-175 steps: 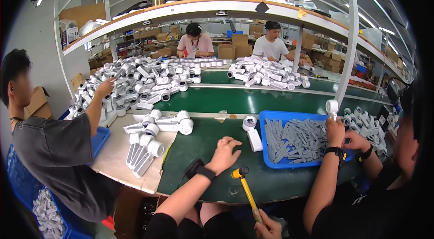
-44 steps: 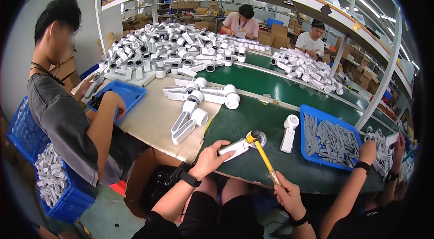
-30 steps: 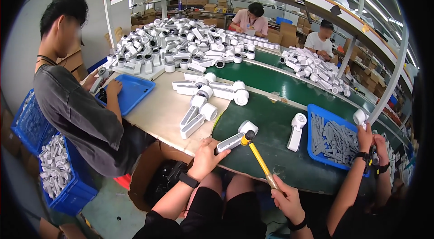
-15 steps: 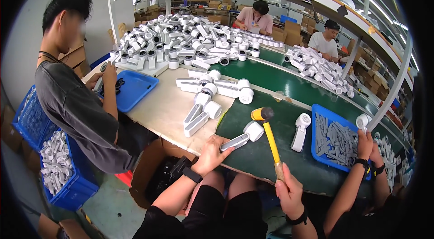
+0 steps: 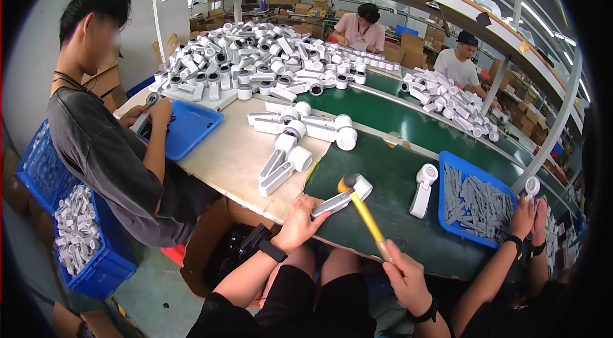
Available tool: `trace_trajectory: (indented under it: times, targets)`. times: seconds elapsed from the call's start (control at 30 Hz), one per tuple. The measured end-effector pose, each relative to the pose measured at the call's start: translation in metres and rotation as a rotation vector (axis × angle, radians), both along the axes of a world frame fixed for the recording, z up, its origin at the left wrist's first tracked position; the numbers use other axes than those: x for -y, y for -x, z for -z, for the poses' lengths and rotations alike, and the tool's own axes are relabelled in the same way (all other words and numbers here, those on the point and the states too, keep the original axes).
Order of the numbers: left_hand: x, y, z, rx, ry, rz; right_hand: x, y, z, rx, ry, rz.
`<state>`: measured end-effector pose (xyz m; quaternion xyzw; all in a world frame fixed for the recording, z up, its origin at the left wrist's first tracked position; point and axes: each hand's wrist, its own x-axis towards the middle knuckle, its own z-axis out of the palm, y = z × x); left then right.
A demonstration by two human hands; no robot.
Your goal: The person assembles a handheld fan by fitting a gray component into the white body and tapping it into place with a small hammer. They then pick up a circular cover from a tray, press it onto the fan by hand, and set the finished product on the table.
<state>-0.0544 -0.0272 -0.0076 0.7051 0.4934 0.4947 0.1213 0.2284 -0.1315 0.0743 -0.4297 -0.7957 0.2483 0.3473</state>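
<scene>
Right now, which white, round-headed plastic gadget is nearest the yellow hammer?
The grey-panelled white gadget in the wearer's bare left hand: the yellow hammer overlaps it here; the others are farther away.

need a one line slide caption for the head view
Left hand holding a white-and-grey device on a green worktop, right hand holding a yellow hammer over it

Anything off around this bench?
Nothing clearly damaged or spilled around the hammer or the white device in the left hand. One oddity: a small dark spot on the green floor, right of the blue crate; too small to tell if dropped part or stain.
</scene>
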Motion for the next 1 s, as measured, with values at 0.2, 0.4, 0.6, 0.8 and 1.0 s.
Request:
trace_trajectory:
  times: [0.2, 0.4, 0.6, 0.8, 1.0]
  targets:
    - [0.002, -0.001, -0.003, 0.038, 0.024, -0.015, -0.013, 0.005, 0.028, -0.031, 0.064, -0.053]
    - [0.007, -0.002, -0.001, 0.052, 0.084, -0.041, -0.012, 0.004, 0.026, -0.107, 0.180, 0.014]
    - [0.005, 0.003, -0.004, 0.080, 0.047, -0.042, -0.016, 0.006, -0.020, -0.015, -0.184, -0.020]
    - [0.000, -0.001, 0.006, 0.083, 0.023, -0.030, -0.013, 0.009, 0.027, 0.085, -0.029, -0.042]
    - [0.006, 0.002, 0.004, 0.094, 0.053, -0.041, -0.001, 0.004, 0.002, -0.106, 0.047, 0.054]
